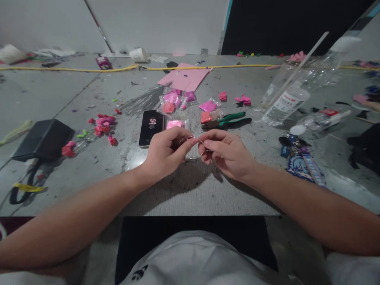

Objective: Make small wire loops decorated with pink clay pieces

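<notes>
Your forearms come in from the two lower corners and slope inward over the front edge of the desk (213, 204), so your hands meet near the middle, knuckles outward, with a dark shadow on the surface below them. Between that front edge and your hands runs a broad strip of grey desktop, the widest room near you. Your left hand (163, 152) has its thumb and forefinger closed together on a thin silvery wire (187, 137), which curves in a loop around the fingertips; your right hand (230, 152) pinches the same wire just beside it, tips nearly touching the left ones, its lower fingers curled. How the wire runs inside the curled fingers you cannot tell from here. Just off your left knuckles lies the phone (145, 132), its long edge pointing away from you, and beside it a pink packet (175, 124) sits close behind your left fingers. Straight beyond your right fingers are the pliers (233, 118), handles pointing right, so room is tight ahead on both sides. Out to the right, desktop separates your forearm from the keychains (301, 164); farther off, a clear bottle (285, 103) leans. Past the packets are a bundle of straight wires (145, 99), a pink sheet (190, 79), then a yellow cord (243, 66) crossing before the wall (163, 25).
</notes>
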`<state>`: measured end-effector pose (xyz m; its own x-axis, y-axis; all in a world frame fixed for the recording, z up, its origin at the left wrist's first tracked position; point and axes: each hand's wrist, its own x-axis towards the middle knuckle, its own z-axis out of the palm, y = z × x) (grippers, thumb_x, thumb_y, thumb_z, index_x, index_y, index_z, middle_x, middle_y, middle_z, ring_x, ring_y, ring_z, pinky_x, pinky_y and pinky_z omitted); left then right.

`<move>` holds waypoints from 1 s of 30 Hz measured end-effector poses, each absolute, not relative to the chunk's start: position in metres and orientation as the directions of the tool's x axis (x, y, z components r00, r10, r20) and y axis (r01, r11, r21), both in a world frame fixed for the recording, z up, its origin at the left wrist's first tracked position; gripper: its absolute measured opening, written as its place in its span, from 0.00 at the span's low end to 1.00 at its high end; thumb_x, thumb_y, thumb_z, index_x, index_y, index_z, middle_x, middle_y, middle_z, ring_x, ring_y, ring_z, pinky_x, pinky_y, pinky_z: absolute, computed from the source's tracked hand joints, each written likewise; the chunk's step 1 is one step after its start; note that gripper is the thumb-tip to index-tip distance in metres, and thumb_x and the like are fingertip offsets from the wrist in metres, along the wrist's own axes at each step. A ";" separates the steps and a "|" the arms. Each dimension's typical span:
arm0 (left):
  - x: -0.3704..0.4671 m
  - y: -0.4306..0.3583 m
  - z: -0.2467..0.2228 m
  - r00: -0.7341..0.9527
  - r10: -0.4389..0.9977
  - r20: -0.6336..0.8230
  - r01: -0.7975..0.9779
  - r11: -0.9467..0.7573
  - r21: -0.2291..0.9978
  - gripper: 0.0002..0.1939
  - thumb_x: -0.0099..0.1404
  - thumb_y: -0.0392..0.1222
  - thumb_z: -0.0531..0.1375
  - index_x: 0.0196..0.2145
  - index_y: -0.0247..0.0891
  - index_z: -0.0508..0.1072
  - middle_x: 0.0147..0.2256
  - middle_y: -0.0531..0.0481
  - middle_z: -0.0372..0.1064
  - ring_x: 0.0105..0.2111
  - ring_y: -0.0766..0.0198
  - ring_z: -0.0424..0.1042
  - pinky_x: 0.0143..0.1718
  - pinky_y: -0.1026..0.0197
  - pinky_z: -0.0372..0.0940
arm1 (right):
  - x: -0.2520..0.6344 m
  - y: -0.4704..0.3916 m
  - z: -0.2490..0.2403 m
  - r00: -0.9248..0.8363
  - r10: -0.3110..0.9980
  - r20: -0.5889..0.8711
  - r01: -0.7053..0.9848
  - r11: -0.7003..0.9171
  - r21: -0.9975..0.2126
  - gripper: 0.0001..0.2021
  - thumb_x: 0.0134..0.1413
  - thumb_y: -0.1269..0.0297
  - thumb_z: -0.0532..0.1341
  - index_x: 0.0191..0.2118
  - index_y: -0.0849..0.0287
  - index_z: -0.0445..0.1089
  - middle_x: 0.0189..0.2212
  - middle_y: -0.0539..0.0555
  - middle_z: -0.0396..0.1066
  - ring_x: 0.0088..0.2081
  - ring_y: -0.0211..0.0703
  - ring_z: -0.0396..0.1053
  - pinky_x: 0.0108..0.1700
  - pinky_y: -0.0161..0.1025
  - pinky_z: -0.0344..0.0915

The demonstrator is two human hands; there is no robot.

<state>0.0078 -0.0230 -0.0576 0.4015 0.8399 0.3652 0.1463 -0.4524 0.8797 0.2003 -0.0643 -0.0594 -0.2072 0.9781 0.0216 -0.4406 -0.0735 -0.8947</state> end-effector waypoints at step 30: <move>-0.001 -0.018 -0.053 0.519 0.505 0.690 0.052 -0.824 0.564 0.06 0.72 0.42 0.65 0.37 0.43 0.83 0.30 0.48 0.79 0.27 0.63 0.74 0.32 0.60 0.71 | 0.210 -0.065 -0.062 -0.701 0.709 -0.077 -0.368 -0.452 -0.812 0.07 0.56 0.63 0.73 0.32 0.62 0.83 0.28 0.56 0.81 0.27 0.37 0.73 0.26 0.31 0.67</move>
<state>-0.0011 -0.0185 -0.0530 0.5186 0.5053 0.6897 0.0521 -0.8238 0.5644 0.2099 -0.0651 -0.0616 -0.7011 0.7089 -0.0772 -0.3680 -0.4523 -0.8124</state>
